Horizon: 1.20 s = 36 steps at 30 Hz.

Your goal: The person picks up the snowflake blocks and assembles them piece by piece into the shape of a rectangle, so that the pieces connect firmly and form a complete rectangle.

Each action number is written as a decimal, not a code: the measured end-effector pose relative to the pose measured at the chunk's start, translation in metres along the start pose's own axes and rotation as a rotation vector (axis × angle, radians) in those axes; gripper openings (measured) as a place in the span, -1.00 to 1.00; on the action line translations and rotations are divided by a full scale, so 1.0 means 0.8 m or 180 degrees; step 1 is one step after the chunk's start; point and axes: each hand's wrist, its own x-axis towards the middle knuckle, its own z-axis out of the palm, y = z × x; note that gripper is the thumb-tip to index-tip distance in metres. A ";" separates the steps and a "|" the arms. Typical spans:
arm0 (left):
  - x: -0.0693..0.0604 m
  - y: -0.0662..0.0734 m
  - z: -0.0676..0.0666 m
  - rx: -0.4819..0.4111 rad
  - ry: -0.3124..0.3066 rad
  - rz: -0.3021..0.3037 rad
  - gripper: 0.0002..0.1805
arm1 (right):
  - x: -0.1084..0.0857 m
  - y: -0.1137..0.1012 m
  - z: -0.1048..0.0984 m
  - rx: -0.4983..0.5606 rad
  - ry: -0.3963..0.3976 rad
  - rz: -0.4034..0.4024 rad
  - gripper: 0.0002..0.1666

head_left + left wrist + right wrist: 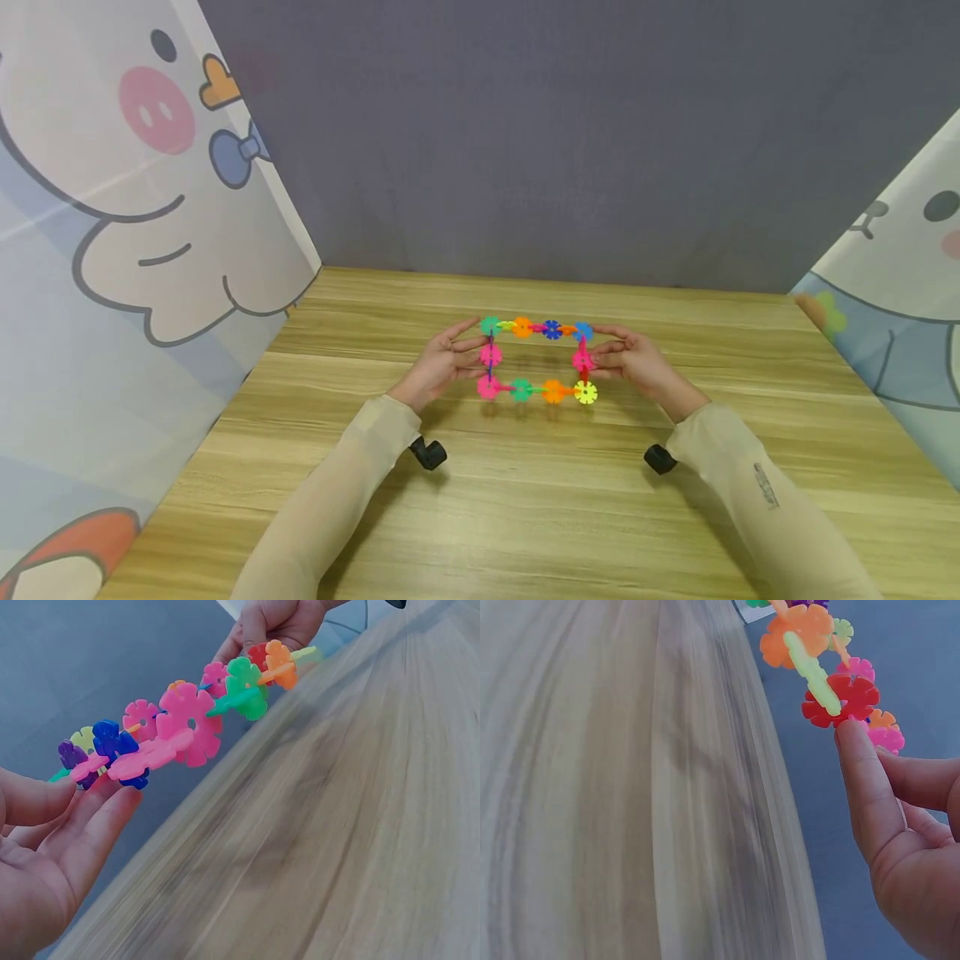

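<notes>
Interlocking flower discs in several bright colours are joined into a rectangular frame (553, 392), held above the table between both hands. My left hand (441, 364) grips its left side. In the left wrist view, the thumb and fingers of the left hand (45, 847) pinch near a blue disc (112, 740), beside a large pink disc (196, 724). My right hand (639, 363) holds the opposite side. The right wrist view has the fingertips of the right hand (911, 847) at a red disc (859, 697); some gripping fingers are partly hidden there.
A wood-grain table (540, 517) lies below, with a dark grey panel (525, 150) behind it. Cartoon-printed sheets (97, 350) flank the sides. Black devices (429, 454) sit at both wrists, under the sleeves.
</notes>
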 end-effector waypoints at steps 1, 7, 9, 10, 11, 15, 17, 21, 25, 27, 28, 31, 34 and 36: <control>0.001 0.000 0.000 -0.0004 0.0000 -0.0005 -0.24 | 0.001 0.000 0.000 -0.0004 -0.0009 0.0018 -0.24; 0.007 -0.005 -0.004 0.0071 0.0047 -0.0051 -0.27 | 0.011 0.005 -0.004 0.0090 -0.0107 0.0101 -0.24; 0.009 -0.007 -0.005 0.0107 0.0045 -0.0056 -0.28 | 0.014 0.007 -0.005 0.0114 -0.0125 0.0116 -0.24; 0.010 -0.008 -0.006 0.0123 0.0042 -0.0056 -0.28 | 0.015 0.008 -0.005 0.0116 -0.0121 0.0125 -0.24; 0.011 -0.009 -0.007 0.0132 0.0037 -0.0057 -0.28 | 0.017 0.009 -0.005 0.0116 -0.0119 0.0133 -0.24; 0.016 -0.015 -0.010 0.0165 0.0025 -0.0086 -0.29 | 0.021 0.013 -0.005 0.0094 -0.0106 0.0187 -0.24; 0.019 -0.017 -0.011 0.0168 0.0035 -0.0111 -0.29 | 0.022 0.015 -0.006 0.0082 -0.0113 0.0220 -0.24; 0.023 -0.022 -0.014 0.0195 0.0081 -0.0166 -0.28 | 0.026 0.019 -0.007 0.0073 -0.0121 0.0279 -0.24; 0.027 -0.026 -0.016 0.0245 0.0133 -0.0210 -0.28 | 0.030 0.023 -0.007 0.0112 -0.0131 0.0329 -0.24; 0.028 -0.027 -0.016 0.0272 0.0148 -0.0234 -0.28 | 0.031 0.025 -0.007 0.0134 -0.0138 0.0351 -0.24; 0.029 -0.028 -0.016 0.0284 0.0162 -0.0252 -0.28 | 0.032 0.026 -0.008 0.0138 -0.0140 0.0360 -0.24; 0.031 -0.030 -0.016 0.0325 0.0171 -0.0278 -0.29 | 0.034 0.028 -0.009 0.0121 -0.0145 0.0384 -0.25; 0.032 -0.032 -0.017 0.0382 0.0163 -0.0293 -0.29 | 0.035 0.031 -0.009 0.0098 -0.0150 0.0424 -0.26; 0.032 -0.033 -0.016 0.0431 0.0172 -0.0305 -0.29 | 0.035 0.033 -0.009 0.0074 -0.0156 0.0445 -0.27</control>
